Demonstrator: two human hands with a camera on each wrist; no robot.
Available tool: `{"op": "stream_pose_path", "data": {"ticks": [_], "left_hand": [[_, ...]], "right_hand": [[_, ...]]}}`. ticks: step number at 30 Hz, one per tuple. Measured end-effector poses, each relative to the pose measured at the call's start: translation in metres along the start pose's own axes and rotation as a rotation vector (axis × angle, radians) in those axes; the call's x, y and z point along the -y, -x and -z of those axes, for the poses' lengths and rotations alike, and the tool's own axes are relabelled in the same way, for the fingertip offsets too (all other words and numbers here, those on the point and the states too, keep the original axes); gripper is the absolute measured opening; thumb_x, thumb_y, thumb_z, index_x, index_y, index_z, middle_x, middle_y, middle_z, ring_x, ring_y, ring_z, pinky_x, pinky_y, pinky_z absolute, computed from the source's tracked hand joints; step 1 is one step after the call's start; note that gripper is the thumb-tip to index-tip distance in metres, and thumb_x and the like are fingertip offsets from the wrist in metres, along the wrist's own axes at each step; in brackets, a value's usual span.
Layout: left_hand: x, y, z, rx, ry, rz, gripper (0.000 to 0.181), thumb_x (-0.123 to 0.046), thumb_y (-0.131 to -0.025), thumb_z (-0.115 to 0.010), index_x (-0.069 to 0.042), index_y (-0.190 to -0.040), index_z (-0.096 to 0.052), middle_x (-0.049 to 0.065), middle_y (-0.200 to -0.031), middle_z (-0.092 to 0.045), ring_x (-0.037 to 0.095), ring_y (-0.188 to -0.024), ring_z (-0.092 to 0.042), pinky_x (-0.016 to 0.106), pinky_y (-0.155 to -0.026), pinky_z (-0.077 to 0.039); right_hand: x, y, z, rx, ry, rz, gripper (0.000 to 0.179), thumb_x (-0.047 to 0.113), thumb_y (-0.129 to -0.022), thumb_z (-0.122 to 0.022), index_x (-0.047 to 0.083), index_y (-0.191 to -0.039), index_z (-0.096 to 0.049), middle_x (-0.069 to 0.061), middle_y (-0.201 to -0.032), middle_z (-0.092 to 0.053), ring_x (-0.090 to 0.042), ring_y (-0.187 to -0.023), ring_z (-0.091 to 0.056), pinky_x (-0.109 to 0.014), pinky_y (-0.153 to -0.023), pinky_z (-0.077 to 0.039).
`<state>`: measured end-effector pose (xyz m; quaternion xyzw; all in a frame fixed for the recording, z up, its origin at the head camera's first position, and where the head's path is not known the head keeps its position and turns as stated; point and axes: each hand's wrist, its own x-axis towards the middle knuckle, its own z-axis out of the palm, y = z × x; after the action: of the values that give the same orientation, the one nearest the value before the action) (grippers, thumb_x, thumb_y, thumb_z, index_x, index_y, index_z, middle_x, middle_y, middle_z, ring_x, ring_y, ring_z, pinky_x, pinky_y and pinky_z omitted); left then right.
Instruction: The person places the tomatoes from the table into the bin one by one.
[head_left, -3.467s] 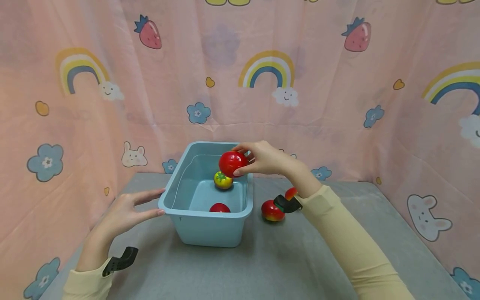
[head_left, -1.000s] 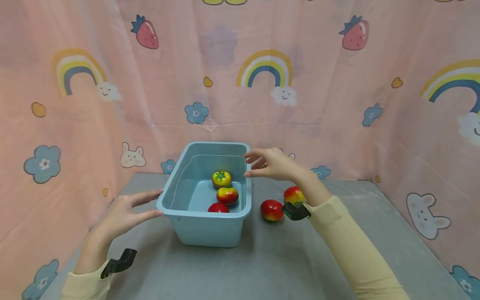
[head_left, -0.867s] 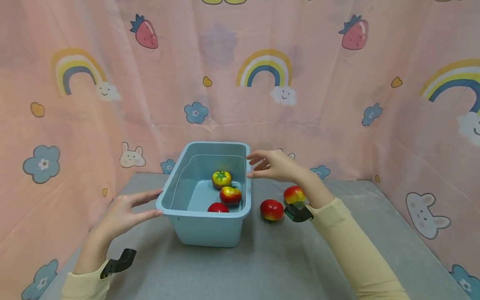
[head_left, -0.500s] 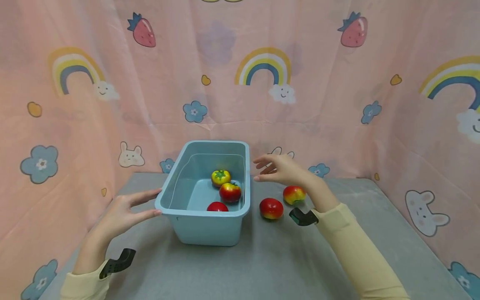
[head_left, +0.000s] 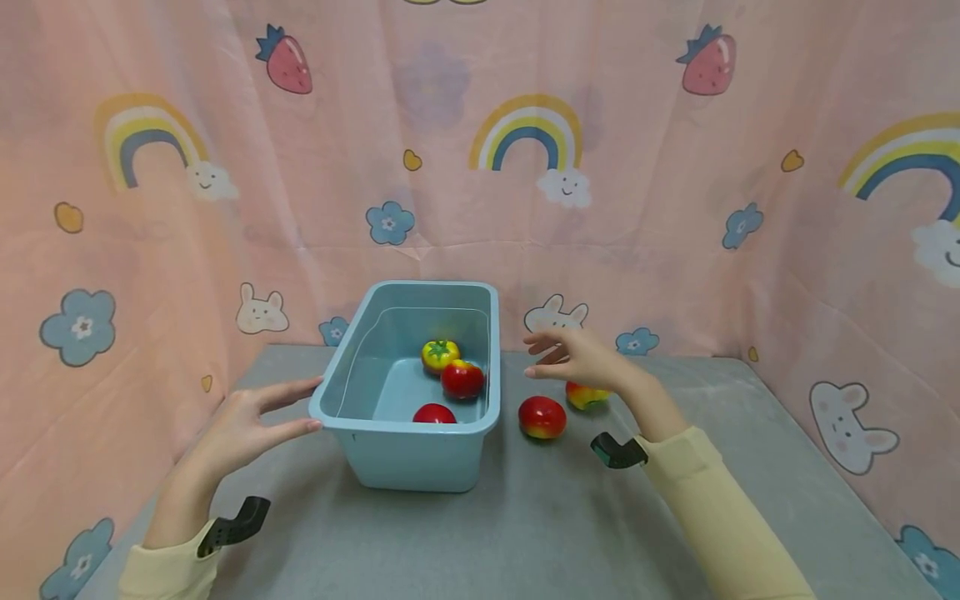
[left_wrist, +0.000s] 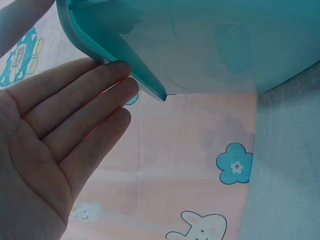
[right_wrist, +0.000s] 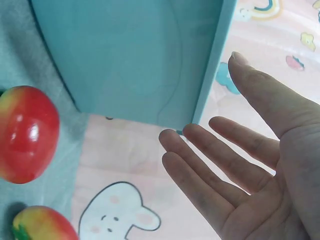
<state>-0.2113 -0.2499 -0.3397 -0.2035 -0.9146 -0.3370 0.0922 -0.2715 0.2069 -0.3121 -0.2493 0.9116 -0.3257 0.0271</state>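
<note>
Left grip (left_wrist: 55, 127) against teal tub (left_wrist: 195, 55)

Pale yellow sleeves (head_left: 720, 512) with curved black wrist devices (head_left: 242, 523)

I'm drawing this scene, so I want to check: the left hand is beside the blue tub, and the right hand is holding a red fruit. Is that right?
Not quite: the right hand isn't holding anything. The right wrist view shows it empty, apart from a red fruit on the table. The left hand is beside the blue tub, as you said.
</note>
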Motion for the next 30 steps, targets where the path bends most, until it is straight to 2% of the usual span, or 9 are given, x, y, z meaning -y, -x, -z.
{"op": "stream_pose_path", "data": {"ticks": [7, 14, 20, 25, 30], "left_hand": [[-0.001, -0.001, 0.0, 0.001, -0.003, 0.0, 0.055, -0.044, -0.081, -0.072, -0.028, -0.131, -0.058, -0.006, -0.126, -0.063, 0.025, -0.118, -0.059, 0.051, -0.091, -0.05], [-0.002, 0.0, 0.0, 0.003, -0.005, 0.004, 0.055, -0.045, -0.081, -0.072, -0.029, -0.131, -0.058, -0.006, -0.126, -0.063, 0.025, -0.118, -0.059, 0.052, -0.091, -0.05], [-0.001, 0.001, 0.0, 0.004, 0.0, 0.006, 0.055, -0.044, -0.081, -0.072, -0.028, -0.132, -0.057, -0.005, -0.127, -0.062, 0.027, -0.118, -0.059, 0.052, -0.09, -0.05], [-0.001, 0.001, 0.0, -0.003, -0.027, 0.012, 0.055, -0.045, -0.081, -0.072, -0.03, -0.131, -0.057, -0.007, -0.126, -0.062, 0.024, -0.117, -0.06, 0.048, -0.09, -0.05], [-0.001, 0.001, -0.001, -0.002, -0.026, 0.011, 0.055, -0.045, -0.081, -0.072, -0.029, -0.132, -0.057, -0.006, -0.127, -0.062, 0.025, -0.118, -0.059, 0.05, -0.09, -0.05]], "right_hand": [[-0.014, 0.008, -0.006, -0.003, 0.009, -0.03, 0.056, 0.038, -0.083, -0.072, 0.011, -0.13, -0.055, -0.011, -0.123, -0.063, -0.029, -0.108, -0.064, -0.038, -0.083, -0.056], [-0.03, 0.015, -0.014, -0.024, 0.001, -0.031, 0.054, 0.032, -0.083, -0.074, 0.009, -0.129, -0.056, -0.014, -0.121, -0.064, -0.032, -0.106, -0.064, -0.039, -0.083, -0.056], [-0.043, 0.023, -0.021, -0.035, 0.026, -0.054, 0.054, 0.039, -0.083, -0.072, 0.012, -0.127, -0.057, -0.012, -0.121, -0.064, -0.029, -0.104, -0.065, -0.038, -0.084, -0.056], [-0.049, 0.029, -0.024, -0.033, 0.006, -0.073, 0.054, 0.04, -0.083, -0.071, 0.01, -0.126, -0.058, -0.013, -0.119, -0.064, -0.031, -0.104, -0.064, -0.038, -0.083, -0.056], [-0.054, 0.036, -0.027, -0.034, -0.003, -0.083, 0.051, 0.036, -0.085, -0.071, 0.008, -0.126, -0.058, -0.014, -0.118, -0.065, -0.035, -0.106, -0.062, -0.04, -0.084, -0.056]]}}
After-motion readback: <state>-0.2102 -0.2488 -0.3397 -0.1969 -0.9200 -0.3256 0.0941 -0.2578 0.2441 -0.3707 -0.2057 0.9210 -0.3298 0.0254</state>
